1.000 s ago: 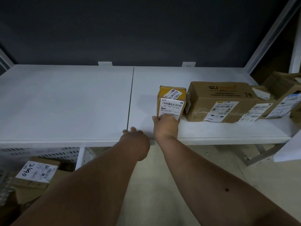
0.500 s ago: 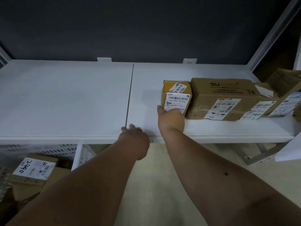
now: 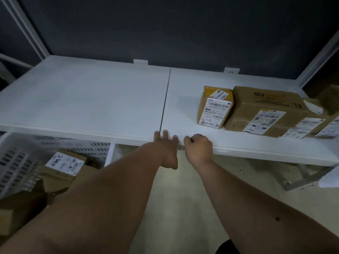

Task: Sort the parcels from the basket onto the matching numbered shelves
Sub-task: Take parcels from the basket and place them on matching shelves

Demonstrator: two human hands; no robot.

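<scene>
A small yellow-brown parcel [image 3: 215, 107] marked "4-3" stands upright on the white shelf [image 3: 91, 107], touching a larger brown box [image 3: 264, 110] to its right. My right hand [image 3: 199, 148] is at the shelf's front edge, below and left of the small parcel, its fingers loosely curled and holding nothing. My left hand [image 3: 166, 143] rests with straight fingers on the shelf's front edge, just left of the right hand. The white basket [image 3: 20, 162] sits under the shelf at the lower left, with a labelled parcel [image 3: 62, 165] in it.
More labelled boxes [image 3: 311, 125] line the shelf to the right of the large box. A dark seam [image 3: 165, 101] splits the shelf board. The shelf's left half is bare. Dark wall behind, white uprights at both sides, pale floor below.
My right hand has let go of the small parcel and drawn back to the shelf's front edge. The parcel stays beside the large box. The view has shifted left.
</scene>
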